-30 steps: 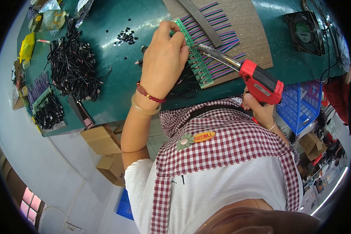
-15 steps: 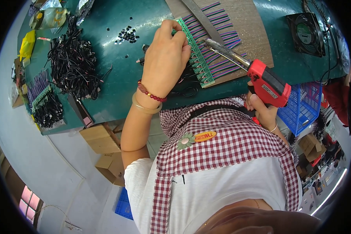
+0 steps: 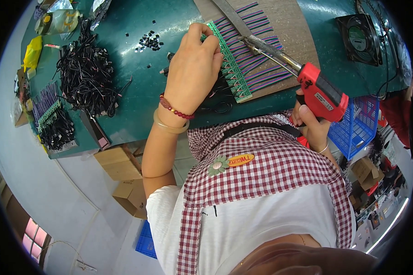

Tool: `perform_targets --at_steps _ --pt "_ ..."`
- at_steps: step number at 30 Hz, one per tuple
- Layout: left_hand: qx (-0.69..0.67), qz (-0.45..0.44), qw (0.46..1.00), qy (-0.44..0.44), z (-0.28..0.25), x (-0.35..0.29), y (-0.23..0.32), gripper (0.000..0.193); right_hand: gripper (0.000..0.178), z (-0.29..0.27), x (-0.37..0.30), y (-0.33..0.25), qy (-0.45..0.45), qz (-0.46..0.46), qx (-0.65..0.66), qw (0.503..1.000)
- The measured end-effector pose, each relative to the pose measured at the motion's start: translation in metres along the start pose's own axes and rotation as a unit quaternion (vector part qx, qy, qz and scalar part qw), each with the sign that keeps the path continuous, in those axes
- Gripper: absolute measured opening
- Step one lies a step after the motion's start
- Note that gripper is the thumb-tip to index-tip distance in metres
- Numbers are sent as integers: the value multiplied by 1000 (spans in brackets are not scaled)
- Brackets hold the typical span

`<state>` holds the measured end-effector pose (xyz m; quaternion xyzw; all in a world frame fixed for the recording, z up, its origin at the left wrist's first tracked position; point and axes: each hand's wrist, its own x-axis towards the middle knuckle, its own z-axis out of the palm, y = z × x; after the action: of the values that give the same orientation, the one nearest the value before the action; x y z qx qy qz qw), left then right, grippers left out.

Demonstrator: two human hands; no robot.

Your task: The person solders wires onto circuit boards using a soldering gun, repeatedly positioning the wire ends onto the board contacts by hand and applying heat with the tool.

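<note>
My left hand is closed in a pinch over the far end of a long green circuit board strip; whatever its fingertips hold is hidden. Striped ribbon wires stick out in a row from the strip's right side. In my right hand is a red and black soldering gun, gripped by its handle. Its tip points left, over the wires, close to the end of a flat metal bar lying across them. Black cables lie partly hidden beside my left hand.
A brown board lies under the strip on the green table. Leftward are small black connectors, a heap of black cables and another wired strip. A fan stands at right, above a blue basket.
My right hand has shifted slightly right with the soldering gun, and its tip has moved away from the strip toward the metal bar. The left hand stays nearly in place.
</note>
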<state>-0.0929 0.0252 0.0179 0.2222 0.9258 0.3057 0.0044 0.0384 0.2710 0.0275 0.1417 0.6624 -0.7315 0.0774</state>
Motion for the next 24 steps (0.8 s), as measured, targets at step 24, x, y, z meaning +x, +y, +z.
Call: perform_targets --at_steps 24 --pt "-118 -66 976 173 -46 -76 -39 5 40 13 34 -51 -10 -36 151 988"
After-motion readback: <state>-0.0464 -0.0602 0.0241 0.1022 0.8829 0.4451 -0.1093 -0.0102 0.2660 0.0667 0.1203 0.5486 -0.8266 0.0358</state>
